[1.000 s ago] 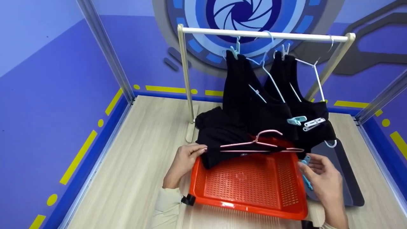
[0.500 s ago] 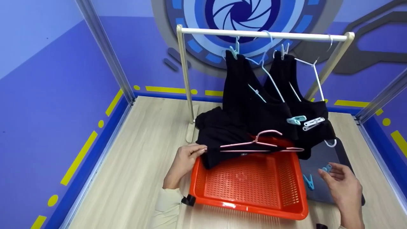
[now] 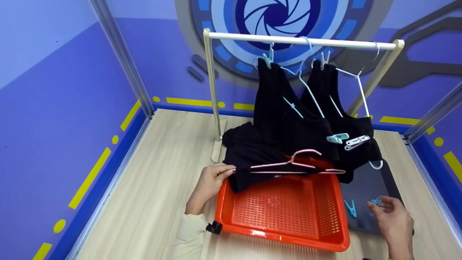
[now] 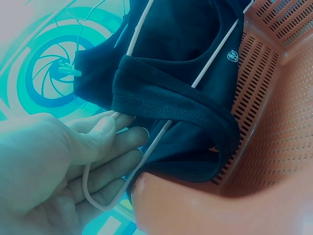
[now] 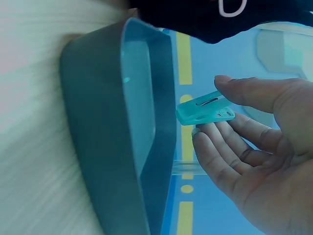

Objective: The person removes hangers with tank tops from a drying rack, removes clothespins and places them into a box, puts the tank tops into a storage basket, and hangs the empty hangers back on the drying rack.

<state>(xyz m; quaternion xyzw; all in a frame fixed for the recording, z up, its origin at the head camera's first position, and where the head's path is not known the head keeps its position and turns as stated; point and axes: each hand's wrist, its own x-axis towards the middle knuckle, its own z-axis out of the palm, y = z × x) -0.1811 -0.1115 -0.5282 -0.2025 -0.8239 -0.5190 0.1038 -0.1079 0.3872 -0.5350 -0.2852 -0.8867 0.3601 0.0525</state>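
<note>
My left hand point(image 3: 213, 178) pinches the left end of a pink hanger point(image 3: 274, 165) together with a strap of a black tank top point(image 3: 252, 151). In the left wrist view the hanger's looped end passes between my fingers, and the strap lies across the wire. Over the grey tray at the right, my right hand point(image 3: 395, 220) pinches a light blue clothespin point(image 5: 208, 108) between thumb and fingers. A second blue clothespin point(image 3: 350, 208) is at the tray's left side, close to the basket. The tank top is draped over the back of the red basket point(image 3: 281, 236).
A wooden rack point(image 3: 252, 35) stands behind, with two black tops point(image 3: 288, 126) on hangers, held by pale clothespins point(image 3: 338, 138). The grey tray point(image 3: 389, 180) sits right of the basket, partly beneath the hanging clothes. Walls close in the wooden table point(image 3: 151, 173).
My right hand has moved right and towards me, away from the basket's edge, carrying the blue clothespin over the tray. My left hand keeps its grip on the hanger and strap.
</note>
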